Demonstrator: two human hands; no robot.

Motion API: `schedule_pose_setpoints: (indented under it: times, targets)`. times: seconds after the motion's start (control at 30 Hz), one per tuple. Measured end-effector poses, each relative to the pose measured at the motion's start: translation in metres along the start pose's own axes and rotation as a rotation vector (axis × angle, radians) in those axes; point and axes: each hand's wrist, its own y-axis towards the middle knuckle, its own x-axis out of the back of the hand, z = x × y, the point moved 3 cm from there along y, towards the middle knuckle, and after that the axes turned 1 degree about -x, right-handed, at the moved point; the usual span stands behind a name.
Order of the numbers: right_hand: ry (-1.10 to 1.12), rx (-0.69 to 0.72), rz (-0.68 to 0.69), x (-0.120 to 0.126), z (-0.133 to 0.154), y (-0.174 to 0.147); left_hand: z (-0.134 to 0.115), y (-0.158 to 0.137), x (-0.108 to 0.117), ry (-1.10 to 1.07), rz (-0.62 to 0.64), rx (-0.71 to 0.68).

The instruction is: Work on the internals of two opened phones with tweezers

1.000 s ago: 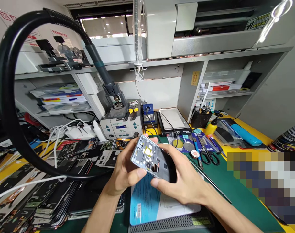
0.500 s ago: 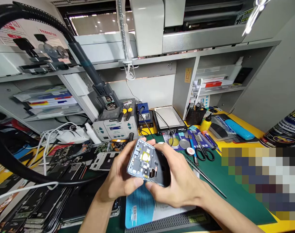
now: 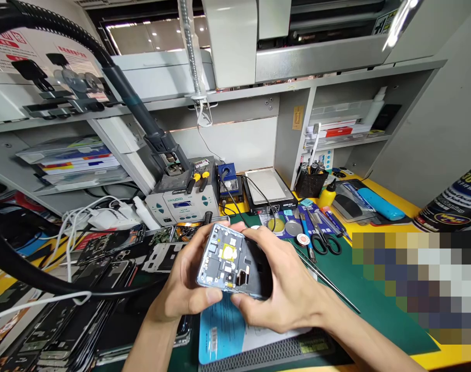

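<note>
Between both hands I hold an opened phone [image 3: 223, 258], tilted, its bare inner frame and circuit parts facing me. My left hand [image 3: 185, 284] is closed around its left end, thumb along the lower edge. At the other end my right hand [image 3: 289, 284] grips it, thumb below and fingers over the top edge. Underneath, a blue-and-white packet [image 3: 216, 336] lies on the green mat [image 3: 378, 315]. A pair of long tweezers [image 3: 332, 287] rests just right of my right hand. Part of the phone's right end is hidden by my fingers.
Stacked phone parts [image 3: 76, 315] lie at the left, under a thick black hose [image 3: 123, 289]. A grey rework station [image 3: 181, 201] and a heating plate [image 3: 266, 188] stand at the back. Scissors [image 3: 325, 240] and a yellow bottle [image 3: 327, 195] are on the right, beside a large can [image 3: 450, 206].
The phone has tipped slightly and shifted a little to the left in my hands. My left thumb has slid left along its lower edge. The view has turned slightly.
</note>
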Motion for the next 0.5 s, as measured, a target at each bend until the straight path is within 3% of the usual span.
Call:
schedule_pose_setpoints:
  times: [0.5]
  targets:
    - [-0.04,0.013,-0.008,0.0013,0.0017,-0.0004,0.0003,-0.0016,0.0022,-0.016,-0.022,0.011]
